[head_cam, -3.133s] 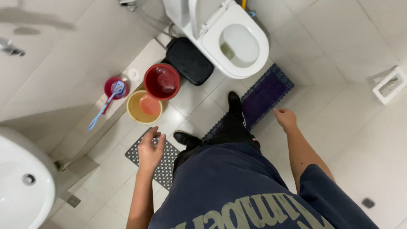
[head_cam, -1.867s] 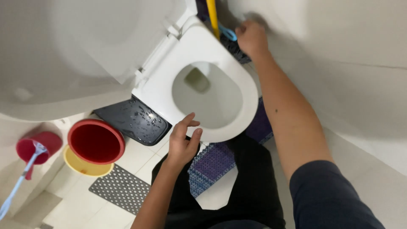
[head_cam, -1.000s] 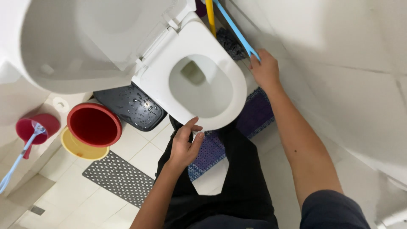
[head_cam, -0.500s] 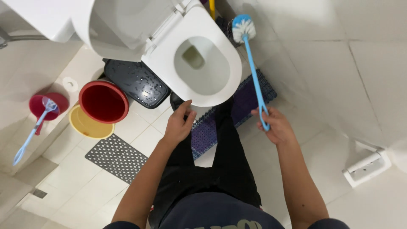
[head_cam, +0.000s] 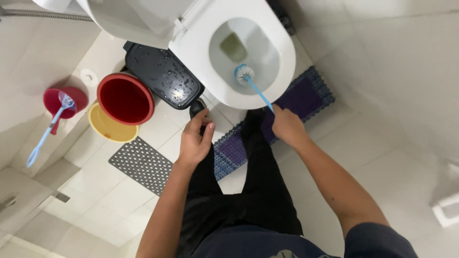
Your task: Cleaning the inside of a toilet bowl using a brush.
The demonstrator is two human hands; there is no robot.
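Toilet brush (head_cam: 252,86) work is just starting: nearest the camera, the right hand (head_cam: 287,128) is gripping the blue handle's end, fingers wrapped around it, while the left hand (head_cam: 195,141) is hanging loosely half-open above the purple mat (head_cam: 306,98), holding nothing. Farther out, the bristle head is sitting inside the toilet bowl (head_cam: 267,76) (probably touching the inner wall; the contact is hard to make out). Scrubbing progress is not visible. Half a second earlier, the brush head was pointing outside the bowl, beyond its rim.
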